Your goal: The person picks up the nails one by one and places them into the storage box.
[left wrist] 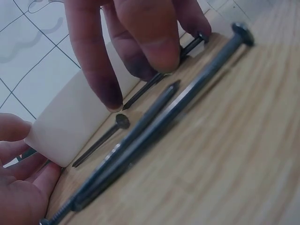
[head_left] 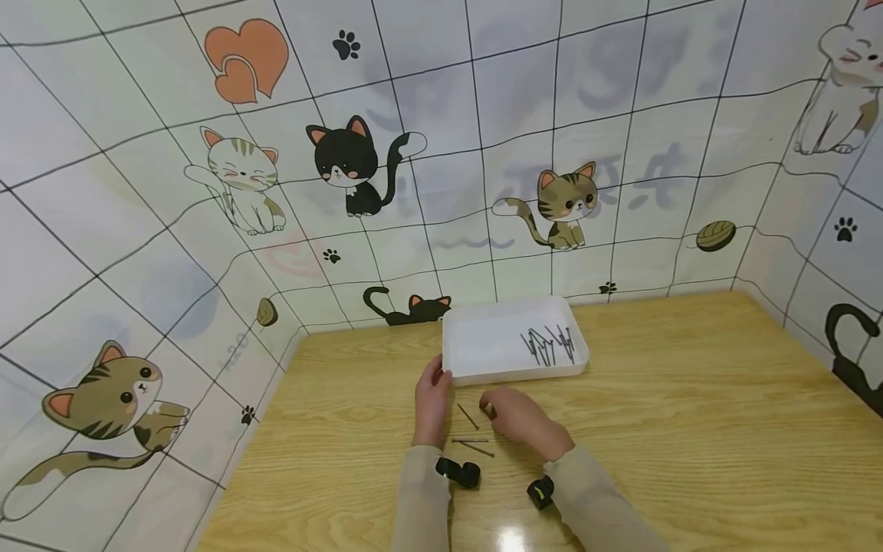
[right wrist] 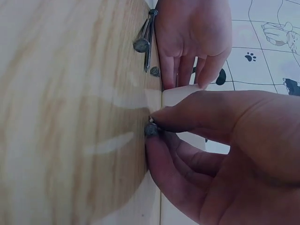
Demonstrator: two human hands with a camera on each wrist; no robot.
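Note:
A white rectangular tray (head_left: pixel 513 377) stands at the back of the table, with several dark nails (head_left: pixel 548 346) in its right half. My left hand (head_left: pixel 431 399) grips its front left corner; in the left wrist view the thumb and fingers (left wrist: pixel 40 180) lie around that corner. Just in front of the tray, my right hand (head_left: pixel 520 418) is low over the tabletop. Its thumb and fingers pinch a nail (right wrist: pixel 151 129), whose head shows in the right wrist view. Between the two hands lie three loose nails: one slanting (head_left: pixel 467 416), two close together (head_left: pixel 472 441).
The wooden table (head_left: pixel 690 414) extends to both sides of the tray. Behind and beside it hang white gridded sheets (head_left: pixel 448 153) with printed cats. A dark wrist camera (head_left: pixel 458 473) is strapped at the left cuff, another (head_left: pixel 541 492) at the right.

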